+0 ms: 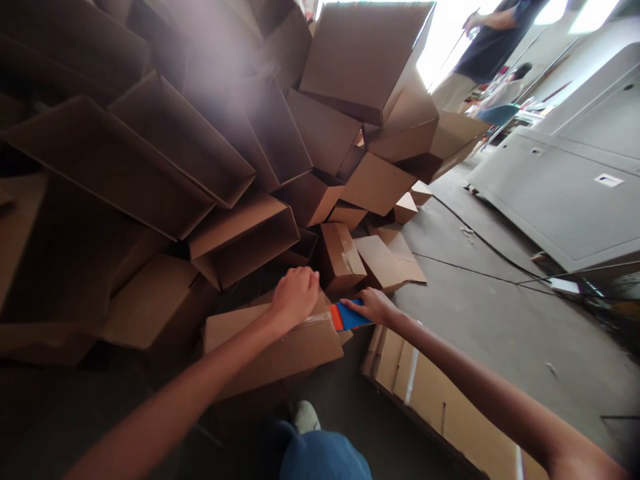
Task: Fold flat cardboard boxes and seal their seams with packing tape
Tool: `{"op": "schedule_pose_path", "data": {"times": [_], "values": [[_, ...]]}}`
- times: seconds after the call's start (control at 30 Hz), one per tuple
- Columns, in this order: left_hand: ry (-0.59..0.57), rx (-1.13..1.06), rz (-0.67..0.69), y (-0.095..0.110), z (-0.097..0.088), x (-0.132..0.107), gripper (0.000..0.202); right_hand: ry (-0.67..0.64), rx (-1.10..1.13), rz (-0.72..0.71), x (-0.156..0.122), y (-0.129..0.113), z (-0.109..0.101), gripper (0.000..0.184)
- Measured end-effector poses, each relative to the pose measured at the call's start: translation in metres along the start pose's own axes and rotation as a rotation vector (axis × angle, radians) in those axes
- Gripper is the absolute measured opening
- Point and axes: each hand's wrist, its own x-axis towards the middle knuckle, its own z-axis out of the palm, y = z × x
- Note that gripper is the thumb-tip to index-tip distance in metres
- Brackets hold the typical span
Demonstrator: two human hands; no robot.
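From the head camera, we see a closed cardboard carton (280,357) with a strip of clear tape (319,319) lying across its top near the right end; that much of the sealing looks done, though the left hand hides part of the top, so we cannot tell how far the strip runs; pressing the tape down over the right edge and cutting it free appear to be left, as the blue-and-orange tape dispenser (355,316) is at that edge. Beyond, a smaller carton (344,257) already bears tape along its top; the heaped open cartons (245,237) look unsealed, and a stack of flattened cartons (425,373) lies on the floor (480,320), unfolded as far as we see.

The carton lies in front of us, below the left hand (296,298) and to the left of the right hand (377,307); the left hand is over the top near the far edge, its fingers curled; its palm is hidden, so we cannot tell whether it grips anything; the right hand, just off the right edge, is closed around the tape dispenser, thumb on its upper side; we cannot tell whether the orange end touches the cardboard.
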Motion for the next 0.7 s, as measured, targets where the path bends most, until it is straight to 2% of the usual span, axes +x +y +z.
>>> {"op": "schedule_pose_path", "data": {"times": [0.07,0.13,0.23,0.3,0.5,0.63,0.7], "values": [[0.018,0.010,0.023,0.018,0.013,0.004,0.042,-0.006,0.001,-0.001,0.001,0.001,0.001,0.081],[0.036,0.069,0.021,0.028,0.034,0.006,0.042,-0.013,-0.001,0.001,0.001,0.003,0.002,0.082],[-0.015,0.096,-0.016,0.028,0.063,0.008,0.043,-0.023,-0.003,0.007,0.000,0.003,0.003,0.084],[-0.028,0.102,-0.027,0.023,0.074,0.009,0.044,-0.027,-0.001,0.014,-0.002,0.002,0.003,0.083],[-0.037,0.110,-0.047,0.017,0.073,0.011,0.043,-0.042,0.022,-0.009,-0.005,0.001,-0.012,0.078],[-0.039,0.104,-0.055,0.019,0.072,0.011,0.041,-0.133,0.072,-0.110,-0.017,0.005,-0.033,0.069],[-0.040,0.103,-0.061,0.019,0.072,0.010,0.040,-0.174,0.041,-0.135,-0.026,0.005,-0.041,0.074]]}}
